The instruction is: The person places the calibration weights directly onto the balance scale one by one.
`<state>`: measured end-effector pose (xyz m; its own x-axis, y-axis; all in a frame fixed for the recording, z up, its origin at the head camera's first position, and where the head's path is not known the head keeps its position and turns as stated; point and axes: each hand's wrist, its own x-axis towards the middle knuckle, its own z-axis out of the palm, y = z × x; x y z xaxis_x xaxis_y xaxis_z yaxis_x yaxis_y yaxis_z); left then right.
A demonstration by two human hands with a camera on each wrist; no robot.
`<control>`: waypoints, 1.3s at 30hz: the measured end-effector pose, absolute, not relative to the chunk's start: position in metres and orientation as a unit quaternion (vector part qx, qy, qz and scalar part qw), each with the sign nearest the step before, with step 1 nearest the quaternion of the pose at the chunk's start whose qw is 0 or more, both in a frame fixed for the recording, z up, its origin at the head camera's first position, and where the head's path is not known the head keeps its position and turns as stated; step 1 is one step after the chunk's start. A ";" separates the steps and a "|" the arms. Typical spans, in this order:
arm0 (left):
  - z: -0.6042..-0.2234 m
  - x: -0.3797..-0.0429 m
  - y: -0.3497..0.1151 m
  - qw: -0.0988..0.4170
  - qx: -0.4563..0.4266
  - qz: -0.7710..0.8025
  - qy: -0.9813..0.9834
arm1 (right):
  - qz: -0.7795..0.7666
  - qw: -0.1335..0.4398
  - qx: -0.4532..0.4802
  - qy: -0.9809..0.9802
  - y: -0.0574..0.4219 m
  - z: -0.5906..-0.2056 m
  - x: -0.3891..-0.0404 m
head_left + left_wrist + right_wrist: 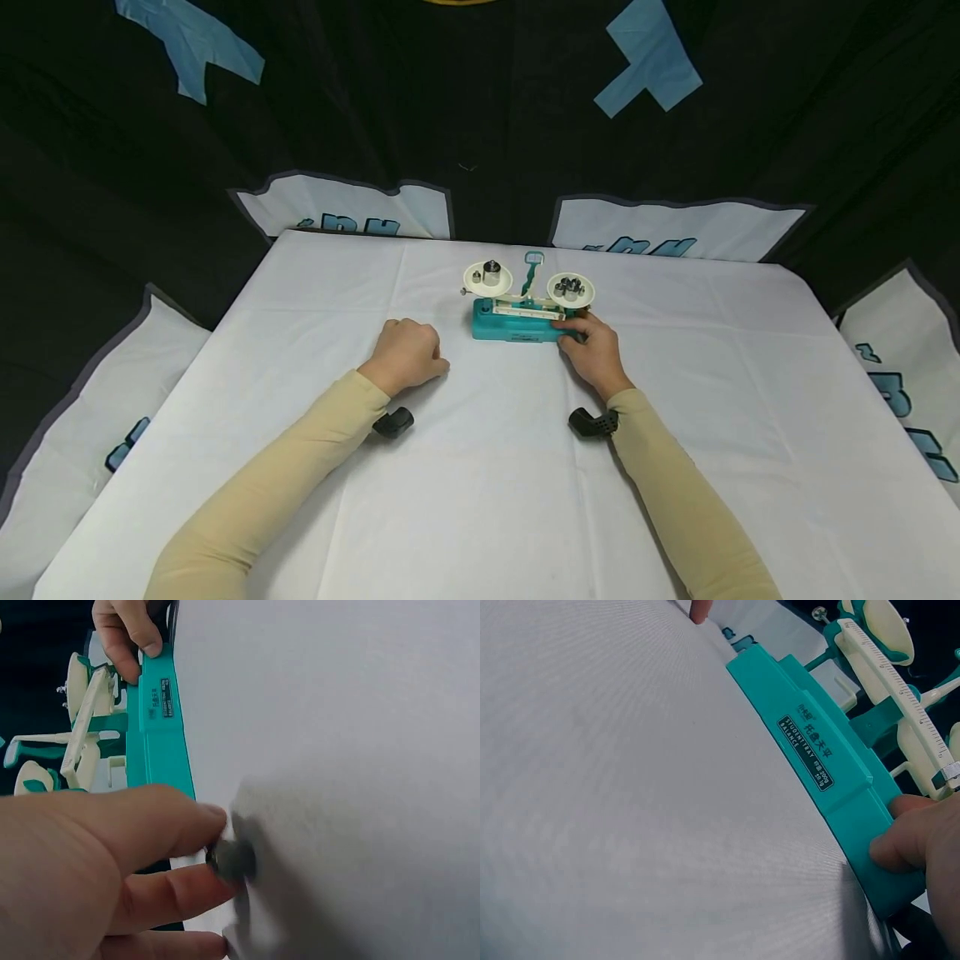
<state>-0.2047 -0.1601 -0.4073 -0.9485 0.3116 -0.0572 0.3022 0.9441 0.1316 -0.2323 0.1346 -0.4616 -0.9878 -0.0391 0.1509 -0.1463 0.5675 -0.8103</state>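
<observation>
While weights (570,289) fill pans (487,278), hands (596,350) steady balance (517,325)

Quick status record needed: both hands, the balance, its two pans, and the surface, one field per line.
Left hand: left hand curled, pinching a small dark metal weight on the cloth
Right hand: right hand grips the right end of the teal plastic balance scale
Left pan: cream round left pan holds a metal cylinder weight and a smaller one
Right pan: cream round right pan holds several small weights
Surface: white tablecloth
</observation>
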 end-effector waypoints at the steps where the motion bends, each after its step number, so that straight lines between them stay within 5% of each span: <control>1: -0.407 -0.204 -0.159 0.036 0.159 0.055 0.985 | 0.461 0.058 0.052 -0.884 0.135 -0.462 -0.232; 24: -0.404 -0.185 -0.150 -0.041 0.204 -0.030 0.978 | 0.459 0.060 0.050 -0.885 0.134 -0.461 -0.232; 39: -0.421 -0.194 -0.169 -0.071 0.203 0.176 0.961 | 0.466 0.068 0.061 -0.880 0.136 -0.463 -0.233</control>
<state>-0.1937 -0.1692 -0.4211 -0.9078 0.3647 0.2072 0.4145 0.8561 0.3089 -0.2325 0.1355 -0.4627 -0.9832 -0.0446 0.1771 -0.1716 0.5575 -0.8123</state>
